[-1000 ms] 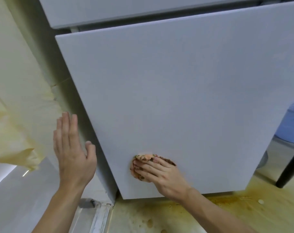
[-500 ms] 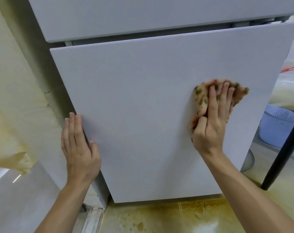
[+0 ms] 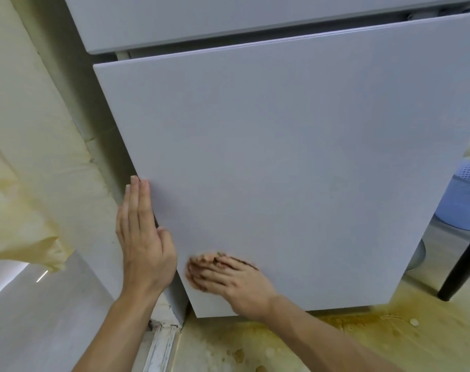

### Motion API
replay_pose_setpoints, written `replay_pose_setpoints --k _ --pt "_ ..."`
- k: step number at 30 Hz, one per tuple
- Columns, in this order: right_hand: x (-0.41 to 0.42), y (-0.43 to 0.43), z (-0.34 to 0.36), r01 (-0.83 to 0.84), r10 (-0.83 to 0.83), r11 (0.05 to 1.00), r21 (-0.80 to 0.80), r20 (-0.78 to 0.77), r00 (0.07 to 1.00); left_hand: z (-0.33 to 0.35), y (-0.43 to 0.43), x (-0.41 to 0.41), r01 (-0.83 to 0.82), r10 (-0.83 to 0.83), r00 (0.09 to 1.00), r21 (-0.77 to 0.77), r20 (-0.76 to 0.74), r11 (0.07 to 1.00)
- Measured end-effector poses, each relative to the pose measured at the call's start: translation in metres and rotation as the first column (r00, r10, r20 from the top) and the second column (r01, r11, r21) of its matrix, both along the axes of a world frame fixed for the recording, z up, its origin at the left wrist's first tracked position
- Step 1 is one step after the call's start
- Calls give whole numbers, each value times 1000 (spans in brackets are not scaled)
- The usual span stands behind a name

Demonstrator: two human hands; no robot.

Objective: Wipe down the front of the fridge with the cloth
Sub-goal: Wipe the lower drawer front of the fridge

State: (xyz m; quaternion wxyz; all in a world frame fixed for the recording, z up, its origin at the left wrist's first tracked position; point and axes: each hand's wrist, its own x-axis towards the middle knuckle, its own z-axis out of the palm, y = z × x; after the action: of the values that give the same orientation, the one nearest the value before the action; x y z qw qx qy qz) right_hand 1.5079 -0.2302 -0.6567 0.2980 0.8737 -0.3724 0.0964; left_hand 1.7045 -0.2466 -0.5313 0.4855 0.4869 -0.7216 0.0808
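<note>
The fridge's lower door (image 3: 295, 162) is a flat pale grey panel filling most of the view, with the upper door (image 3: 228, 20) above it. My right hand (image 3: 228, 280) presses a small patterned orange cloth (image 3: 209, 257) flat against the door's lower left corner, fingers straight and blurred; the hand hides most of the cloth. My left hand (image 3: 142, 242) lies flat with straight fingers along the door's left edge, thumb touching the front.
A cream wall with a peeling yellowish sheet (image 3: 27, 210) stands to the left. The floor (image 3: 335, 342) below the door is stained yellow-brown. At the right are a blue perforated basket (image 3: 464, 194) and a black leg (image 3: 462, 267).
My right hand swept the cloth from the door's upper right down to its lower left corner. My left hand stayed on the door's left edge.
</note>
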Motion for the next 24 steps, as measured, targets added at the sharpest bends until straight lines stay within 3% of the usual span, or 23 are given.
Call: replay_pose_setpoints --k 3,6,10,14,17,21,22,24 --pt "-15 6 -20 43 -17 991 129 -197 980 1 0 3 10 -10 1000 10 23 1000" --pt "-38 19 -24 73 -46 985 156 -172 984 1 1 4 2 -3 1000 6 26 1000" --pt "-96 50 -26 162 -168 985 60 109 980 0 0 1 -4 4 1000 4 8 1000" --pt "-158 73 15 310 -267 951 -17 467 843 -1 -1 -4 -8 8 1000 2 -11 1000" --pt "-174 66 63 325 -157 939 -110 705 692 -3 -2 -12 -13 14 999 13 -52 1000" --pt "-150 43 125 336 30 918 -211 881 473 -3 -2 -17 -20 20 997 0 -79 1000" --pt "-138 38 132 338 67 910 -241 889 452 -3 -2 -17 -19 19 997 -4 -77 1000" --pt "-109 27 132 298 120 906 -300 858 499 -3 -3 -17 -22 21 997 -11 -75 1000"
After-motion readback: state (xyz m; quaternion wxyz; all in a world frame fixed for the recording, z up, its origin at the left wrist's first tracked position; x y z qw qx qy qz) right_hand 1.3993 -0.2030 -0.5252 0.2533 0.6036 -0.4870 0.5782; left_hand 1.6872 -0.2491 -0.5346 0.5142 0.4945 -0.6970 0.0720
